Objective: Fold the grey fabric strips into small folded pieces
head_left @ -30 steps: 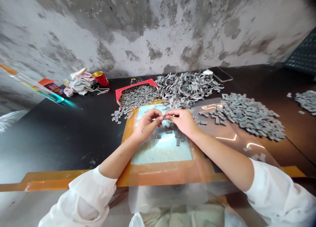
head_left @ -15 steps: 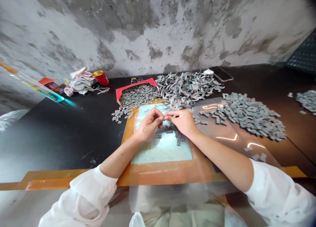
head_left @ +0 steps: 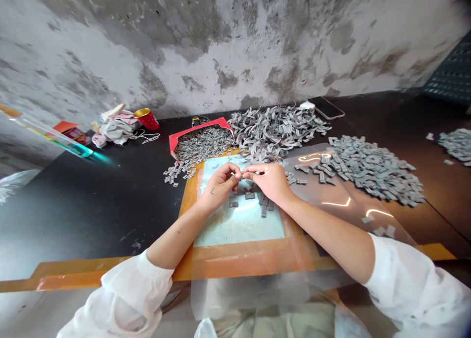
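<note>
My left hand (head_left: 219,187) and my right hand (head_left: 270,182) meet over a pale blue sheet (head_left: 239,230) on the table. Thumb and fingertips are pinched together on each hand, touching or almost touching one another. Whatever small piece is between the fingertips is mostly hidden and too tiny to name. Just below the hands, several small dark grey strap pieces (head_left: 264,208) lie on the sheet. Behind them, a red box (head_left: 198,125) on its side spills small grey buckles (head_left: 206,144). Cut grey strap strips (head_left: 275,129) are heaped beside the box.
To the right lies a large pile of short grey strap pieces (head_left: 375,169), with a smaller pile (head_left: 458,144) beyond. A phone (head_left: 328,108) rests near the wall. Crumpled cloth (head_left: 117,127) and a red cup (head_left: 147,118) stand at back left. Clear plastic sheeting (head_left: 312,191) covers the table's right part.
The whole view has shifted slightly. Both hands remain pinched together in nearly the same place; the fingertips have turned a little, and the dark piece between them shows less.
</note>
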### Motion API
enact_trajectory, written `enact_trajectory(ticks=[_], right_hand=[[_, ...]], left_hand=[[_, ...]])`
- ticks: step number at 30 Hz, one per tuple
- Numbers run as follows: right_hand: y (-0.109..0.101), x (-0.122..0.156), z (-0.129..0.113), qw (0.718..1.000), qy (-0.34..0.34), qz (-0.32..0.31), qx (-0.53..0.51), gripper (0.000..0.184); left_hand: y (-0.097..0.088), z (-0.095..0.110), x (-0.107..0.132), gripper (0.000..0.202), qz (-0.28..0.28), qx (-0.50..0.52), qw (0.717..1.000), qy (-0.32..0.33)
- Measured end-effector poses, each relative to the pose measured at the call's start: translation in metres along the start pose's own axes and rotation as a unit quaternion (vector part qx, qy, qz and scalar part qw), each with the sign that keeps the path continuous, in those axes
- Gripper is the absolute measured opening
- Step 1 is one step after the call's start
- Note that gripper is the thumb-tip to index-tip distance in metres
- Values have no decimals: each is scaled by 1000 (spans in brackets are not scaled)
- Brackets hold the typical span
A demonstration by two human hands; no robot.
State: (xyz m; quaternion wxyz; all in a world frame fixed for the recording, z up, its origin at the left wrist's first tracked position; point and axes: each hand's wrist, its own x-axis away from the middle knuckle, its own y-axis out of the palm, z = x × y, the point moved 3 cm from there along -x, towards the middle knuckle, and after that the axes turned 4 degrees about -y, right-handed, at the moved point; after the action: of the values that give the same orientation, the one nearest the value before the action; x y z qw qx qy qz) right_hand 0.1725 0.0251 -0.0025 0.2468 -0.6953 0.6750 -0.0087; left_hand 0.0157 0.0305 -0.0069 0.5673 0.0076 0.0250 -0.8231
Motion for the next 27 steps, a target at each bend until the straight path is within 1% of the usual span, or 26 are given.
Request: enact_trajectory(ticks=[5, 10, 13, 16, 19, 24, 27], right_hand=[[1, -1, 4, 999, 16, 7, -41, 11], [1, -1, 2, 997, 4, -9, -80, 13], [1, -1, 0, 996, 7, -14, -87, 12], [1, -1, 0, 997, 6, -13, -82, 12], [0, -2, 0, 997, 1, -6, -75, 12], [-2, -3, 0, 997, 5, -3, -76, 12], [-1, -2, -1, 997, 8, -5, -77, 12]], left_hand=[[-1, 1, 1, 30, 15, 25, 1000, -9], [-2, 4, 4, 27, 12, 46, 998, -29], [-4, 6, 4, 26, 15, 52, 998, -35], [-5, 6, 4, 26, 18, 42, 999, -20], [-6, 6, 2, 25, 19, 11, 1000, -5], [-6, 4, 2, 27, 29, -24, 999, -13], [-5, 2, 2, 28, 19, -17, 999, -23]])
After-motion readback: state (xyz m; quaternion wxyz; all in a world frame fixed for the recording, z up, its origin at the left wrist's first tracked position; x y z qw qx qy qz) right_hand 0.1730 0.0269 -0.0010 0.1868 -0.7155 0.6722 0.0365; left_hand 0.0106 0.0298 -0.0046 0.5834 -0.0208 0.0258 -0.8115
